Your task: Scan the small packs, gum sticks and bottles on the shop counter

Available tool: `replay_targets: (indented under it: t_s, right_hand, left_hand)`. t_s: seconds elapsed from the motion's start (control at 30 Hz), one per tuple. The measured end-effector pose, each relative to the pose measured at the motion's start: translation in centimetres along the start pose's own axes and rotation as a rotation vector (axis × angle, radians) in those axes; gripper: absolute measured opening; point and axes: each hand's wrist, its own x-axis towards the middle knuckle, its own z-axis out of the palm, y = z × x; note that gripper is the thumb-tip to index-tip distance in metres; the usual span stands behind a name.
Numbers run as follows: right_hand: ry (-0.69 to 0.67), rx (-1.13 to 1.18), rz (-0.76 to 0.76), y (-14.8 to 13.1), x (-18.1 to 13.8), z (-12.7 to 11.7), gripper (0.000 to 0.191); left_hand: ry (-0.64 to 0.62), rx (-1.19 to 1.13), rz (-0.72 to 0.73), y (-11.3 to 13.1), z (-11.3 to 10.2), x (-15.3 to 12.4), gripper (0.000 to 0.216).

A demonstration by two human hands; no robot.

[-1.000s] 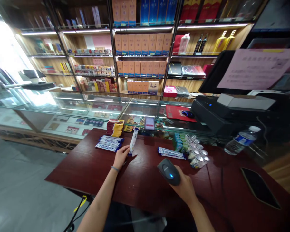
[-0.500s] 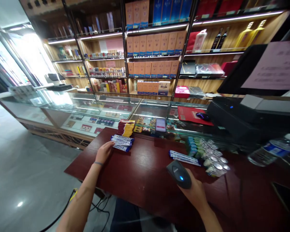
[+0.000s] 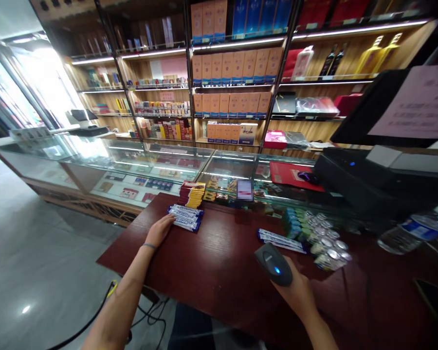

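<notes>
The left hand (image 3: 159, 229) lies nearly flat on the bench (image 3: 211, 272), fingers stretched out and gripping nothing, with its fingertips touching the near end of a pile of blue-and-white packs (image 3: 186, 217) close to the bench's far left edge. The right hand (image 3: 296, 293) is closed around a dark scanner (image 3: 273, 257), held just above the bench with a blue light glowing on top and its head turned towards the far side. Behind everything, lit shelves (image 3: 226, 73) of boxes and bottles fill the back wall. In front of them a long glass case (image 3: 160, 160) runs from left to right, meeting the far edge of the dark red bench. A black till (image 3: 365, 175) stands to the right on the case, under a screen with a pink sheet on it. A water bottle (image 3: 416, 229) lies on its side to the right, near the till. A heap of green packets and silver-capped items (image 3: 317, 233) sits just beyond the scanner, and a few loose sticks (image 3: 281, 240), blue and white, lie between the heap and the scanner. A red-and-yellow stack (image 3: 191, 193) stands just behind the packs, at the bench's far edge.
</notes>
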Motion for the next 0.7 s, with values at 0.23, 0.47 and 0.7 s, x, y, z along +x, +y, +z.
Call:
replay_targets:
  t_s: [0.23,0.47,0.7]
  right_hand:
    - [-0.004,0.062,0.034,-0.5,0.1,-0.4,0.044]
    - [0.032,0.08,0.05,-0.9,0.1,-1.7,0.039]
    - [0.051,-0.005,0.061,1.4,-0.8,-3.8,0.039]
  left_hand:
    - [0.106,-0.007,-0.024,0.4,0.0,-0.2,0.037]
    - [0.292,-0.126,0.004,9.6,4.0,2.3,0.031]
    - [0.114,-0.356,0.145,21.5,12.9,4.7,0.034]
